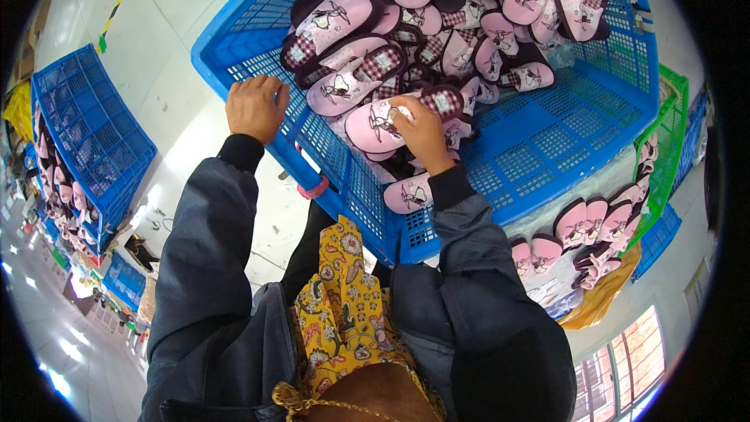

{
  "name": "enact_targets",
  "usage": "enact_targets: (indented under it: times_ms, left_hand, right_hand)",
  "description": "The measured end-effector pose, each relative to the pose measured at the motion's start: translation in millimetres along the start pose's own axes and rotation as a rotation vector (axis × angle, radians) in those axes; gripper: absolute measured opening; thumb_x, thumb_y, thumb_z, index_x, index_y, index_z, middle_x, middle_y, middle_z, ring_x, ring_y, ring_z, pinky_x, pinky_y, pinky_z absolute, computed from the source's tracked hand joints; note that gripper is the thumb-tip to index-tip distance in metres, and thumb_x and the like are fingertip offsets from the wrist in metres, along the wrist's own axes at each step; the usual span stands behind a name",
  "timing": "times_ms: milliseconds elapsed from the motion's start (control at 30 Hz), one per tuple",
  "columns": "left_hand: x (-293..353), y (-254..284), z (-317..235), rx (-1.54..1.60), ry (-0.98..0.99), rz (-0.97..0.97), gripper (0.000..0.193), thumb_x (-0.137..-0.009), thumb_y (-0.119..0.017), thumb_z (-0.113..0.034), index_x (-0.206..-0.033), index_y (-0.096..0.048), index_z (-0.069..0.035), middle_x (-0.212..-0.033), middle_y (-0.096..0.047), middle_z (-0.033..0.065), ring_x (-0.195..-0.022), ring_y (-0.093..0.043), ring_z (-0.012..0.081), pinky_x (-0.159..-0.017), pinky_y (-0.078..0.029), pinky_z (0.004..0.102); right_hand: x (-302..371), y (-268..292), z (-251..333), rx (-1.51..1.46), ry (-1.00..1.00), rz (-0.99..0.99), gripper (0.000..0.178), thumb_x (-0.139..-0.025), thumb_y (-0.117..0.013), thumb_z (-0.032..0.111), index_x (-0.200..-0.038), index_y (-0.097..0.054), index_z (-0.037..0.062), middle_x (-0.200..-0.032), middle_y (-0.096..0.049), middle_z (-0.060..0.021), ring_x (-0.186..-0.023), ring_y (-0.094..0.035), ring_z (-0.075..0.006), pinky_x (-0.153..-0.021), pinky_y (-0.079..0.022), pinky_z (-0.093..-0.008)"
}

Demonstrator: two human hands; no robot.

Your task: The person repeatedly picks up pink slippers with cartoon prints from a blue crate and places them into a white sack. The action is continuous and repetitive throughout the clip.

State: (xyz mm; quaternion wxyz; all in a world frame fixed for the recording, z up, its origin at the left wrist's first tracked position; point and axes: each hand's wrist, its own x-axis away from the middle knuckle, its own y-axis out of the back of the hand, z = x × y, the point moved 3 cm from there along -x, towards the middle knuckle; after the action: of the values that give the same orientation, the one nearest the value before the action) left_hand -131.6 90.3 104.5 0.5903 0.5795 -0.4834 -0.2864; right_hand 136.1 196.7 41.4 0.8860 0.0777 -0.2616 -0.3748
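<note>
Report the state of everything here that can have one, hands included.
Left hand, at the basket's rim, grip unclear
Right hand, on a pink slipper, grip unclear
Blue basket, open-topped, partly filled
Slipper heap, loose, jumbled
Dark jacket, open in front

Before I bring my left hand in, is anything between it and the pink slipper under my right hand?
Nothing visible, going over the top. Your left hand is at the rim of the blue basket; the toe of the pink slipper faces it, and your right hand rests beyond the toe.
</note>
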Motion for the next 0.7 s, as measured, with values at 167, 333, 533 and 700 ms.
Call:
enact_targets:
  times_ms: [167,333,533,700]
  left_hand:
    - [1,-5,2,-0.001,0.008,-0.048,0.013,-0.082,-0.066,-0.023,-0.079,-0.066,-0.011,-0.081,-0.066,0.0049,-0.078,-0.062,0.0242,-0.073,-0.043,0.0367]
    - [-2,-7,1,-0.001,-0.046,-0.070,0.013,-0.083,-0.065,-0.023,-0.081,-0.067,-0.010,-0.082,-0.066,0.0052,-0.077,-0.062,0.0245,-0.071,-0.043,0.0365]
    - [-1,-8,-2,-0.035,-0.040,-0.060,0.015,-0.084,-0.065,-0.024,-0.079,-0.066,-0.010,-0.081,-0.065,0.0051,-0.079,-0.062,0.0246,-0.070,-0.042,0.0376]
    - [-1,-4,-6,-0.042,-0.023,-0.067,0.013,-0.083,-0.065,-0.022,-0.079,-0.066,-0.010,-0.080,-0.065,0.0046,-0.078,-0.061,0.0250,-0.070,-0.043,0.0375]
  right_hand:
    - [-12,-17,-8,0.103,0.106,0.071,0.035,-0.082,-0.062,0.020,-0.115,-0.058,0.0116,-0.094,-0.066,-0.0192,-0.087,-0.064,-0.0380,-0.074,-0.050,-0.0431]
    - [-11,-52,-11,0.126,0.213,0.147,0.039,-0.080,-0.061,0.021,-0.118,-0.057,0.0155,-0.087,-0.065,-0.0216,-0.081,-0.063,-0.0387,-0.070,-0.049,-0.0473]
    - [-11,-73,-19,0.438,0.212,0.187,0.054,-0.077,-0.066,0.028,-0.127,-0.052,0.0132,-0.102,-0.066,-0.0169,-0.100,-0.058,-0.0343,-0.084,-0.042,-0.0467]
    - [-15,-18,-25,0.222,0.217,-0.285,0.032,-0.079,-0.069,0.024,-0.105,-0.059,0.0070,-0.088,-0.062,-0.0136,-0.087,-0.057,-0.0355,-0.078,-0.044,-0.0457]
